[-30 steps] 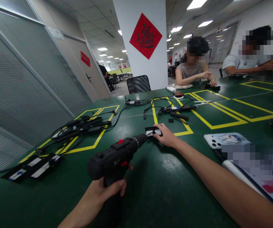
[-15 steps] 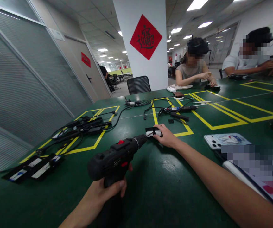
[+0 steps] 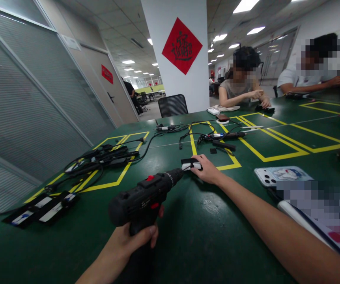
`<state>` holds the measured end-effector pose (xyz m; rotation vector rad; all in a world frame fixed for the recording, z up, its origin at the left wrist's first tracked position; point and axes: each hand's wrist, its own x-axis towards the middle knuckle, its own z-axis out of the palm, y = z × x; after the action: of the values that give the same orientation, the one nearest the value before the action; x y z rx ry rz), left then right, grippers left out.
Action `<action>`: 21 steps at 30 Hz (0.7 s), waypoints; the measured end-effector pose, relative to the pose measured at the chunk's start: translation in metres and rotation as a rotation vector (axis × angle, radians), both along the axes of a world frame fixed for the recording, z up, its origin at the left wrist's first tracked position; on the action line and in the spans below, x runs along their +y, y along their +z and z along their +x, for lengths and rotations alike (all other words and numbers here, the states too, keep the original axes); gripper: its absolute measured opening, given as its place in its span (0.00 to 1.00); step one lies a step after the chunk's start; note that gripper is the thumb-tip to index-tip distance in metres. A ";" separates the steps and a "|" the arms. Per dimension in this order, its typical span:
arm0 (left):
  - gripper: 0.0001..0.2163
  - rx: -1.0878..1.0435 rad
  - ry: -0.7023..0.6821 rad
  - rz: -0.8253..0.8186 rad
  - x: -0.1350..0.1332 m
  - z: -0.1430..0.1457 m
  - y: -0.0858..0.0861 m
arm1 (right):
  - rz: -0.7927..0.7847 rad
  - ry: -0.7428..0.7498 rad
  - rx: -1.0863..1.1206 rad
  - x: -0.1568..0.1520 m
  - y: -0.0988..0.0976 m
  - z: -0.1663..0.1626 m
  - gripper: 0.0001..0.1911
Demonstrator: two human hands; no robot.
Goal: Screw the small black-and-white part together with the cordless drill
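Observation:
My left hand is wrapped round the grip of a black cordless drill with red switches. The drill points forward and to the right, and its thin bit reaches a small black-and-white block on the green table. Whether the tip is inside the block or only against it, I cannot tell. My right hand grips the block's right end and holds it against the tabletop; the fingers hide that end. Just beyond my right hand lie a small black square piece and a dark bar.
Tangled black cables and adapters lie at the left, near flat black-and-white pieces. A pen-shaped tool with a cord lies further back. A phone rests at the right. Two people sit across the green table.
Both my hands, the drill and the block stay almost where they were; the drill's rear has shifted very slightly left. The person at the far right has moved their hands a little.

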<state>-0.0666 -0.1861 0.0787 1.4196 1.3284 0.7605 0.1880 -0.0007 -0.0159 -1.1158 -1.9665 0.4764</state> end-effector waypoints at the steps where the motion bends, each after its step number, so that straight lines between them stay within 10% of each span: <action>1: 0.20 -0.006 0.002 0.007 0.000 0.000 0.000 | 0.000 -0.002 0.001 0.000 0.000 0.000 0.23; 21: 0.23 -0.045 0.051 0.037 -0.002 -0.005 -0.006 | 0.001 -0.006 0.037 0.001 0.002 0.001 0.23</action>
<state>-0.0717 -0.1883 0.0731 1.3944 1.3260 0.8500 0.1892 -0.0001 -0.0143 -1.1045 -1.9301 0.4891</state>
